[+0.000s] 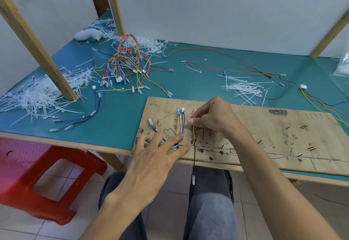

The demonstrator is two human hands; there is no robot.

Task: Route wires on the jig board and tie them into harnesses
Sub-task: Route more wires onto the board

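Observation:
A wooden jig board [264,126] with hand-drawn marks lies on the green table, overhanging its front edge. At the board's left end run several routed wires [180,126], yellow, blue and white, with small connectors at their far ends. My left hand [156,156] lies flat with spread fingers, pressing those wires onto the board. My right hand [213,118] pinches a yellow and black wire [193,135] just right of them. The black wire hangs down over the table edge to a white connector [193,179].
A tangle of finished harnesses [126,64] sits at the back left. White cable ties lie in heaps at the left [37,96], back [147,43] and right [243,88]. Loose red and black wires [226,66] cross the table. A red stool [47,181] stands lower left.

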